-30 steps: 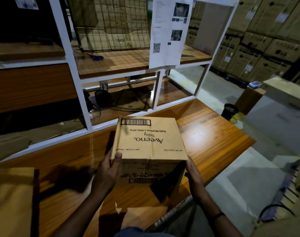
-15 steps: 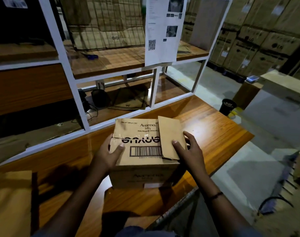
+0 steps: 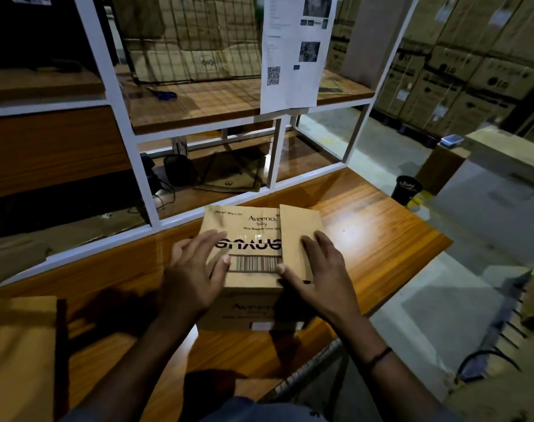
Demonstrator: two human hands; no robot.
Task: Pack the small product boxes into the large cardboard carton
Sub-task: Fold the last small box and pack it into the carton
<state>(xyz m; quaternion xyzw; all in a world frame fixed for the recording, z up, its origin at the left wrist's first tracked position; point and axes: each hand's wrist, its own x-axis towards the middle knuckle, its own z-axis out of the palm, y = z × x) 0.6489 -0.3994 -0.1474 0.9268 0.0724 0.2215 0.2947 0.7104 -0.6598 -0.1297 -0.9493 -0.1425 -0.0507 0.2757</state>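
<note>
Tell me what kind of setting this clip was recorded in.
Likely a warehouse packing station: stacked LG cartons line the far wall, a wooden bench holds an Aveeno carton, and a QR-coded sheet hangs above.

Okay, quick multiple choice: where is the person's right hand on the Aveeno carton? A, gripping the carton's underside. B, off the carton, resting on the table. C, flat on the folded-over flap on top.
C: the right hand lies palm-down on the flap folded across the top of the Aveeno carton.

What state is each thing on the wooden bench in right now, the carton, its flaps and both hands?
Carton: upright on the bench.
Flaps: folded down flat.
Left hand: open, palm pressing the flaps.
Right hand: open, palm pressing the right flap.
</note>
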